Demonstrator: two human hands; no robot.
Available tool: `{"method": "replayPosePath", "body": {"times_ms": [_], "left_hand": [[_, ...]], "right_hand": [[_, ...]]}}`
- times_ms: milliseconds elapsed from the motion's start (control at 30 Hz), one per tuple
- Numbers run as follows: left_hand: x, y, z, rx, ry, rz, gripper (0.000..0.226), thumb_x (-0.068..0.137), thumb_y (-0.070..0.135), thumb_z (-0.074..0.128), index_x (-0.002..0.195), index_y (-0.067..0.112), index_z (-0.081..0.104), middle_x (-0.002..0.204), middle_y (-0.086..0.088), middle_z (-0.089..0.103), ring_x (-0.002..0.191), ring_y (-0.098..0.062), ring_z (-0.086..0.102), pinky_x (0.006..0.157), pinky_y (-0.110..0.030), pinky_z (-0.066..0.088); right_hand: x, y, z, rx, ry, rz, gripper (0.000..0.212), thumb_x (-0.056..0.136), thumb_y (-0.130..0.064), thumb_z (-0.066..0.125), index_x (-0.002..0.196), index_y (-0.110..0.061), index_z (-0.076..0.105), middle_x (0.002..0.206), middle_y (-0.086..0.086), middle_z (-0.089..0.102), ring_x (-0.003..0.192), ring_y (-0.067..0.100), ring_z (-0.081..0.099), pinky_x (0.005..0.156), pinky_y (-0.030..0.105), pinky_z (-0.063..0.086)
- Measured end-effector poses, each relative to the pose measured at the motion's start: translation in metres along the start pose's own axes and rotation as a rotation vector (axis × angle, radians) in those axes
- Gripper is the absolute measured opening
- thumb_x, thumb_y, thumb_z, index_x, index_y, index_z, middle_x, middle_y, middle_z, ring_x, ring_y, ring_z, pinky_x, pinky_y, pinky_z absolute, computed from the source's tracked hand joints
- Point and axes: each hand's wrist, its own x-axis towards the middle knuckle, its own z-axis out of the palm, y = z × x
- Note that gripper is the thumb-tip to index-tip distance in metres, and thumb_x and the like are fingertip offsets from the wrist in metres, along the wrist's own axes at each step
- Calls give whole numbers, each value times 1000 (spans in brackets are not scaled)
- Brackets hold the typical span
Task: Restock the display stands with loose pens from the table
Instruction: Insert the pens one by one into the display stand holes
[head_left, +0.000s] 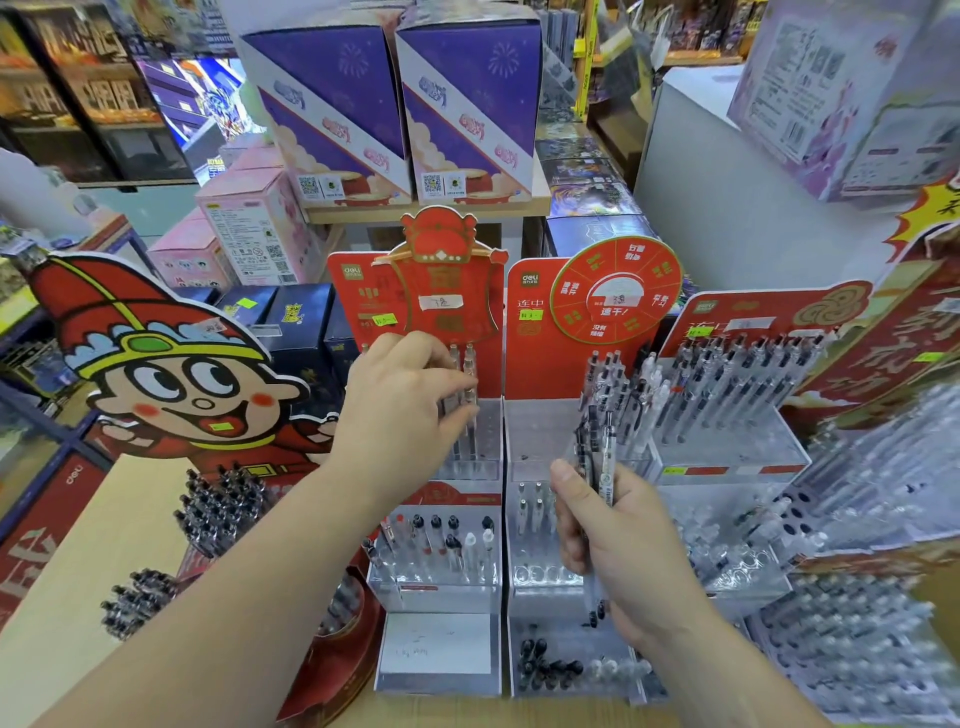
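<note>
Two red display stands with clear tiered pen holders stand side by side, the left stand (363, 291) and the middle stand (535, 364). My left hand (400, 410) is at the top tier of the left stand, fingers pinched on clear pens (467, 374) standing in its holes. My right hand (618, 540) hovers in front of the middle stand and grips a small bundle of pens (597, 447), tips pointing up. The lower tiers (441, 577) hold a few black- and white-capped pens. Loose pens (566, 670) lie in the middle stand's bottom tray.
A third, fuller pen stand (727, 405) is at the right, with more clear racks of pens (857, 597) beyond it. A cartoon cardboard figure (171, 374) and bundles of dark pens (218, 509) sit at the left. Purple boxes (395, 104) are on the shelf behind.
</note>
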Motion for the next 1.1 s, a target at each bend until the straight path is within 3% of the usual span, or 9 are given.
{"method": "replayPosePath", "body": {"times_ms": [200,300,367,467,733,833,900,967,1100], "left_hand": [[-6,10,-3,97,99,-7,35,77,38,86,102,15,78,100,-2,64,92,-28,56,79,-49,50],[-17,33,-18,-87,179,-10,26,91,38,69,101,16,77,95,3,68,91,-17,59,84,-37,48],[-28,55,-32,-388,32,-173,19,94,40,62,95,26,75,83,15,69,82,-5,60,78,-22,49],[-45,70,-34,-770,-229,-498,4,91,31,71,91,31,76,81,11,73,76,-3,67,71,-26,58],[-83,31,-40,-1007,-180,-762,16,93,7,68,78,9,72,66,5,64,62,-4,56,60,-17,46],[-94,6,-46,-1038,-184,-770,18,98,11,62,82,9,71,74,-1,67,70,-14,60,66,-26,49],[-101,-13,-50,-1087,-183,-790,17,101,12,60,90,10,73,90,-17,73,82,-36,65,82,-47,55],[-106,-30,-54,-1141,-182,-820,18,102,10,58,93,10,74,96,-25,71,83,-36,64,88,-54,54],[-114,-75,-71,-1254,-162,-893,24,100,11,59,86,19,76,77,-1,71,72,-12,64,70,-29,51]], "right_hand": [[0,1,2,7,-29,19,37,86,-44,68,85,-9,56,63,3,53,51,16,45,49,29,39],[-2,1,5,16,-100,29,26,94,-33,66,85,-11,57,62,4,52,51,16,45,49,28,37],[-4,-1,10,5,-164,2,26,91,-36,68,79,-17,57,60,6,51,50,17,44,48,28,37],[-5,-2,23,-26,-248,-48,28,83,-47,69,79,-21,59,56,5,48,49,17,42,47,29,37],[-2,18,66,-132,-340,-41,23,95,-36,66,85,-17,59,58,1,49,51,15,43,49,30,36],[1,28,88,-113,-335,-4,21,103,-27,55,89,-12,59,62,7,53,52,19,47,49,33,38],[4,31,104,-132,-337,6,23,104,-27,53,92,-9,58,65,9,55,52,21,49,49,34,39],[7,33,120,-148,-351,9,26,102,-30,54,94,-6,58,66,9,58,54,22,51,50,35,40],[9,38,165,-143,-318,38,30,96,-38,56,97,-8,61,67,7,61,59,24,52,54,35,43]]}}
